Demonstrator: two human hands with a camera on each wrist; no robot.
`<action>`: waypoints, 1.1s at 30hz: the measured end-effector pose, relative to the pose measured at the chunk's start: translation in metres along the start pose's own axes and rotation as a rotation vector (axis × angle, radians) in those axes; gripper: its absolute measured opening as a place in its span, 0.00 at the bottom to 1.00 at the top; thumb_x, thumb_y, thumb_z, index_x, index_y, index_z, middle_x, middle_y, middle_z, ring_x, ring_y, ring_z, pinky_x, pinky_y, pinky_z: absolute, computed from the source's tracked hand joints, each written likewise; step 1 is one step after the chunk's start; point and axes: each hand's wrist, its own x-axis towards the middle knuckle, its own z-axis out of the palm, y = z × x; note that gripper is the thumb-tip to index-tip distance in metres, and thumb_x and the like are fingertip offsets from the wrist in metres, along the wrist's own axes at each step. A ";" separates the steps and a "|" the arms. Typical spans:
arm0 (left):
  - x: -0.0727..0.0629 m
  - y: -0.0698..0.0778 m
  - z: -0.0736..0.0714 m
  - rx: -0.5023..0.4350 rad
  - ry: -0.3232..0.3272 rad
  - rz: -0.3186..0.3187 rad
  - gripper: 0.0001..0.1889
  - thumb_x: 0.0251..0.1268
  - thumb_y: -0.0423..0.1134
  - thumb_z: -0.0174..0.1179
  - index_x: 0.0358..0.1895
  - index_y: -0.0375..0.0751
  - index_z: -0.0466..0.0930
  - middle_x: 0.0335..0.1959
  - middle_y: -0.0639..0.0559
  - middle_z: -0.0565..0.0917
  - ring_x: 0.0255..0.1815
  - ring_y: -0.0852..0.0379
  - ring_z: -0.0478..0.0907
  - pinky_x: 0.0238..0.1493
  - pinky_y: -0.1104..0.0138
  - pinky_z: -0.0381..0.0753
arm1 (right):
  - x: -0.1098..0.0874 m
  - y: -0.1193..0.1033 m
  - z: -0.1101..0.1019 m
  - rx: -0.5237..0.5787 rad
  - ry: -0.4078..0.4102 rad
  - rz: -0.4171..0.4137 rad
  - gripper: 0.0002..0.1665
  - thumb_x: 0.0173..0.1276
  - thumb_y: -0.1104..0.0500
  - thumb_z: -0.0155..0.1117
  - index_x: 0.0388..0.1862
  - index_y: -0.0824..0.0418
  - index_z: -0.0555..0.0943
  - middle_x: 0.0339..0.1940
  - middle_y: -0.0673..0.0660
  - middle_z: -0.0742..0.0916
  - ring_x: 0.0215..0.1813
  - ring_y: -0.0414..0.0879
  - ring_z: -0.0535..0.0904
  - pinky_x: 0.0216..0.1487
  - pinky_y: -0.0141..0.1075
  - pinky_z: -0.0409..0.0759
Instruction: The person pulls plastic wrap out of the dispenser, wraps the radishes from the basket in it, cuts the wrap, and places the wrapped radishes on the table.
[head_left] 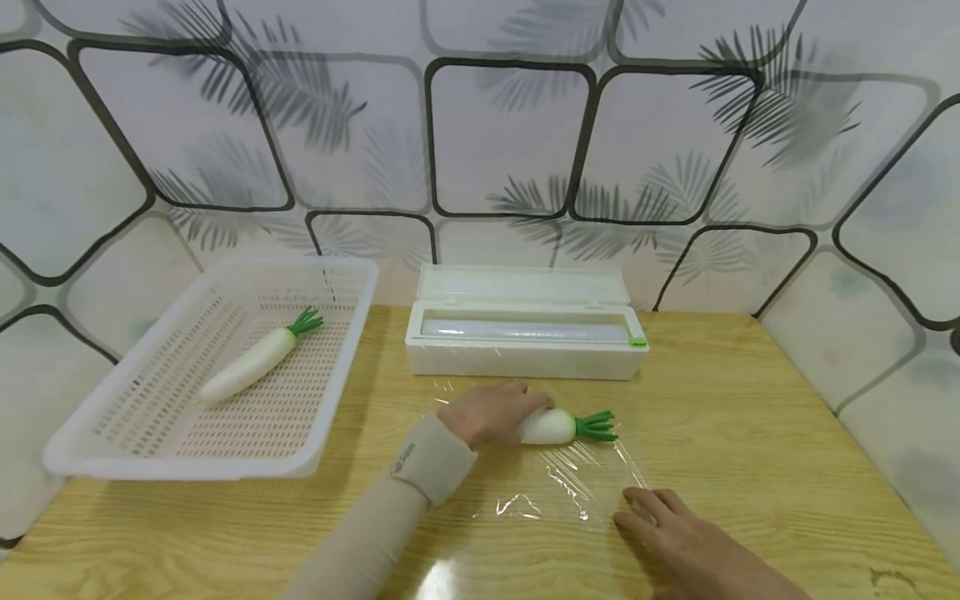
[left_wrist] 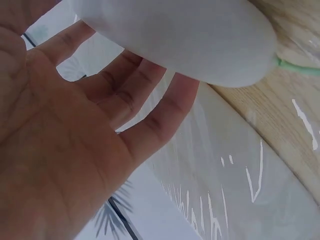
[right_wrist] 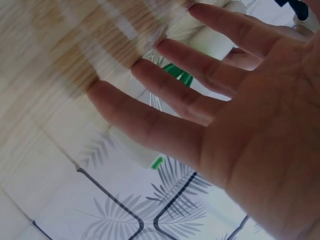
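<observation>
On the worktop point(head_left: 757, 400), our left grip point(head_left: 495, 414) curls round a white radish point(head_left: 551, 427) over clear film point(head_left: 555, 483); our right grip point(head_left: 678, 533), fingers straight, touches the film's near right side.

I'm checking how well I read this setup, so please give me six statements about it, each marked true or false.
1. The left hand is on a white radish. True.
2. The basket holds two radishes. False: the basket holds a single radish.
3. The right hand is at the right-hand part of the clear film. True.
4. The long box's lid is shut. False: the lid is open, showing a roll inside.
5. In the head view, the long white box stands to the right of the basket. True.
6. The leaves by the left hand are yellow. False: the leaves are green.
</observation>
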 end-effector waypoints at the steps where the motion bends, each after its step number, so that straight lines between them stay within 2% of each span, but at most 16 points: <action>1: -0.001 0.000 0.001 0.004 0.004 -0.002 0.31 0.63 0.35 0.71 0.70 0.56 0.75 0.52 0.50 0.80 0.50 0.55 0.78 0.52 0.60 0.81 | 0.000 0.001 0.000 0.001 0.003 -0.005 0.42 0.54 0.32 0.74 0.57 0.58 0.75 0.55 0.64 0.78 0.50 0.59 0.75 0.33 0.38 0.82; 4: -0.005 0.001 0.001 0.000 0.008 -0.005 0.33 0.62 0.37 0.71 0.71 0.56 0.74 0.52 0.50 0.80 0.49 0.55 0.78 0.49 0.60 0.81 | 0.000 0.002 -0.004 0.015 -0.027 -0.009 0.38 0.54 0.39 0.76 0.57 0.58 0.75 0.55 0.63 0.79 0.50 0.58 0.76 0.35 0.40 0.83; 8: -0.011 0.000 0.002 0.000 0.016 0.007 0.32 0.63 0.40 0.71 0.71 0.55 0.73 0.52 0.50 0.79 0.48 0.55 0.78 0.48 0.62 0.81 | 0.003 0.002 -0.017 0.058 -0.160 0.094 0.33 0.59 0.44 0.75 0.58 0.59 0.78 0.57 0.63 0.80 0.53 0.61 0.79 0.44 0.50 0.84; 10: -0.013 -0.002 0.002 0.004 0.029 0.019 0.30 0.64 0.39 0.70 0.70 0.54 0.74 0.51 0.50 0.79 0.47 0.56 0.77 0.47 0.63 0.81 | 0.004 0.003 -0.021 0.054 -0.161 0.104 0.32 0.61 0.46 0.75 0.58 0.60 0.79 0.57 0.62 0.81 0.53 0.60 0.80 0.46 0.52 0.84; 16: -0.027 -0.006 0.000 -0.002 0.071 0.043 0.27 0.65 0.40 0.69 0.68 0.50 0.76 0.53 0.49 0.80 0.47 0.55 0.78 0.48 0.62 0.81 | 0.004 0.007 -0.024 0.001 -0.008 0.039 0.29 0.55 0.50 0.79 0.54 0.59 0.82 0.51 0.58 0.84 0.48 0.56 0.82 0.40 0.50 0.84; 18: -0.033 -0.008 -0.001 0.021 0.095 0.054 0.28 0.65 0.40 0.69 0.68 0.48 0.76 0.53 0.48 0.80 0.48 0.54 0.78 0.49 0.62 0.81 | 0.006 0.008 -0.025 -0.009 0.027 0.033 0.28 0.53 0.51 0.80 0.52 0.58 0.83 0.49 0.56 0.85 0.47 0.54 0.82 0.39 0.48 0.84; 21: -0.044 -0.012 -0.003 0.077 0.150 0.089 0.26 0.65 0.40 0.70 0.67 0.45 0.77 0.51 0.47 0.80 0.47 0.53 0.79 0.49 0.62 0.82 | 0.008 0.011 -0.024 -0.040 0.130 -0.009 0.24 0.48 0.55 0.81 0.46 0.57 0.85 0.44 0.52 0.86 0.45 0.51 0.81 0.38 0.46 0.84; 25: -0.060 -0.018 -0.005 0.152 0.249 0.164 0.21 0.64 0.39 0.72 0.59 0.41 0.80 0.45 0.48 0.80 0.42 0.54 0.78 0.46 0.64 0.81 | 0.009 0.015 -0.024 -0.058 0.236 -0.045 0.23 0.42 0.59 0.82 0.41 0.55 0.86 0.41 0.48 0.85 0.44 0.49 0.79 0.39 0.46 0.83; 28: -0.073 -0.022 -0.004 0.189 0.300 0.202 0.16 0.62 0.38 0.72 0.52 0.40 0.82 0.42 0.49 0.81 0.40 0.55 0.78 0.45 0.65 0.81 | 0.009 0.016 -0.024 -0.046 0.258 -0.045 0.25 0.40 0.61 0.83 0.40 0.54 0.86 0.41 0.47 0.84 0.44 0.46 0.78 0.38 0.44 0.83; 33: -0.094 -0.027 0.001 0.186 0.284 0.197 0.11 0.62 0.38 0.72 0.45 0.41 0.85 0.38 0.52 0.81 0.37 0.57 0.78 0.42 0.65 0.81 | 0.009 0.017 -0.024 0.010 0.214 -0.009 0.23 0.40 0.64 0.85 0.37 0.53 0.86 0.40 0.47 0.81 0.40 0.41 0.76 0.33 0.36 0.80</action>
